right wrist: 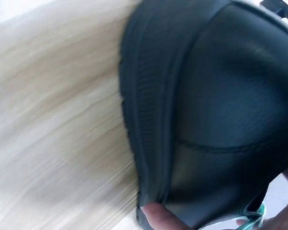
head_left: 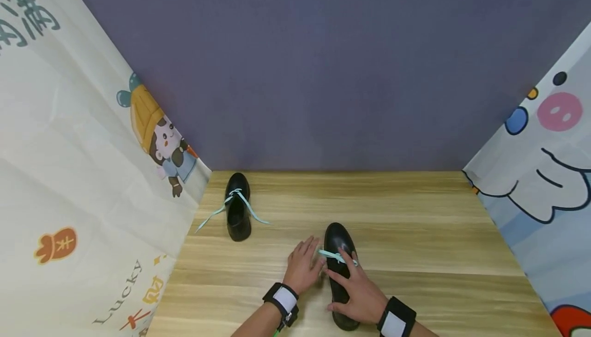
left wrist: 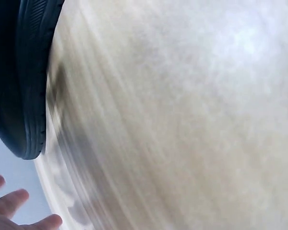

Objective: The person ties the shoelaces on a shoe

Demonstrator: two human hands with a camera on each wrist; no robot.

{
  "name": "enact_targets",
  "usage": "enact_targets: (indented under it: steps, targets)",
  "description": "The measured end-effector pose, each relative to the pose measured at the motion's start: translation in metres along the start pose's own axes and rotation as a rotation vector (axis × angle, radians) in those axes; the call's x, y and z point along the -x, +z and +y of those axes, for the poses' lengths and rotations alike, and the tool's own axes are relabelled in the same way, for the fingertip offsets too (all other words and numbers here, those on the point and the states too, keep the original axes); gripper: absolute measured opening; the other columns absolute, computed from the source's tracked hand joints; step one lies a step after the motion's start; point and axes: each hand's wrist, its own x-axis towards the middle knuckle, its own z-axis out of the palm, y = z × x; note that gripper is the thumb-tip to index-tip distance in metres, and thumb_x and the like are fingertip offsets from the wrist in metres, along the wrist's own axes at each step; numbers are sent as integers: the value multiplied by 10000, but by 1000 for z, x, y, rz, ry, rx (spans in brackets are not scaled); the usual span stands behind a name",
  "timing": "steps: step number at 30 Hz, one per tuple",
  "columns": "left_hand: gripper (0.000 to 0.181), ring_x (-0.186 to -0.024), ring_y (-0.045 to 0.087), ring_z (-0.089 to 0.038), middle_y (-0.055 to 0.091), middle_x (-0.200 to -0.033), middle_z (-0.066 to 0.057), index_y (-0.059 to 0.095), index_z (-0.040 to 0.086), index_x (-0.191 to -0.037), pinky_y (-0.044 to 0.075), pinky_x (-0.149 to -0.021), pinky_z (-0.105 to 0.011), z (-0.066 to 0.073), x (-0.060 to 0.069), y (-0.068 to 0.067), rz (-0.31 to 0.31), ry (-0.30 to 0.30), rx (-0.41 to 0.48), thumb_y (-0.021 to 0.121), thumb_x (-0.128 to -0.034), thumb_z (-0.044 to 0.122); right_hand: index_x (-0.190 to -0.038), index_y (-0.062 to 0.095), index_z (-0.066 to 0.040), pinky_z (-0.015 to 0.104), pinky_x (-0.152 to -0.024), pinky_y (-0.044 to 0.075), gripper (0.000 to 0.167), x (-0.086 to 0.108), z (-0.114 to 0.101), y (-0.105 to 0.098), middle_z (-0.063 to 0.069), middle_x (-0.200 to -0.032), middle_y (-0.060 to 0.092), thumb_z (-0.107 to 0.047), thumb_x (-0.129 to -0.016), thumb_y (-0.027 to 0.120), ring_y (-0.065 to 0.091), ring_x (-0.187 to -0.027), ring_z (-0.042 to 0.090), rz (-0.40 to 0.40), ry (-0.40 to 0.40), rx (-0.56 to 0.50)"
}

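A black leather shoe (head_left: 338,234) with a pale blue shoelace (head_left: 333,256) stands toe-away on the wooden surface. The lace lies knotted across its front, in what looks like a small bow. My right hand (head_left: 362,293) holds this shoe from above, fingers spread across it; in the right wrist view one finger (right wrist: 164,218) presses the edge of the sole. Just left of the shoe is my left hand (head_left: 303,265), with relaxed fingers and nothing in them. The left wrist view catches its fingertips (left wrist: 19,203) near the shoe's dark sole (left wrist: 36,96).
Farther back on the left, a second black shoe (head_left: 238,219) has its pale blue lace ends trailing loose on both sides. A dark grey-blue panel (head_left: 323,70) borders the wooden surface (head_left: 415,224) at the back. Printed white cloths (head_left: 92,173) flank it.
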Motion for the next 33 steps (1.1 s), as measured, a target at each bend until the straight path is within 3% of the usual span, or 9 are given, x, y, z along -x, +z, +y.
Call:
enact_targets:
  steps: [8,15,23,29,33]
  targets:
    - [572,-1330,430,-471,461,-1496,-200,435,-3,-1473,376,-985,-669,-2,3,0,31,-57,45,623,-992,244,-1291,672,-152,636,-845,511,558,-4,4,2,273,-1593,201,-353,-789,813,265,-1326,679,36,28,2]
    - [579,-1346,408,-474,454,-1498,-208,407,-18,-1484,352,-998,-681,-6,2,-7,52,-95,76,617,-993,206,-1274,673,-154,669,-854,493,527,-13,29,-2,315,-1572,176,-265,-778,815,245,-1309,709,85,94,-15]
    - [598,-1378,380,-455,429,-1527,-190,375,12,-1514,320,-1027,-686,-15,1,-11,46,-142,102,606,-1001,216,-1312,646,-87,653,-936,460,514,-27,65,-20,344,-1575,119,-195,-825,771,247,-1354,652,117,140,-20]
    - [579,-1361,394,-468,455,-1497,-213,395,4,-1499,328,-1005,-694,-18,-2,-14,77,-133,106,610,-996,193,-1382,579,-63,548,-809,530,544,-37,88,-40,392,-1558,90,-135,-866,733,319,-1327,629,123,202,-54]
    - [565,-1346,406,-477,471,-1479,-223,413,-1,-1487,335,-987,-702,-18,-3,-17,96,-129,107,611,-994,192,-1397,557,-46,593,-866,507,539,-44,103,-50,430,-1535,105,-117,-887,714,315,-1320,640,136,232,-35]
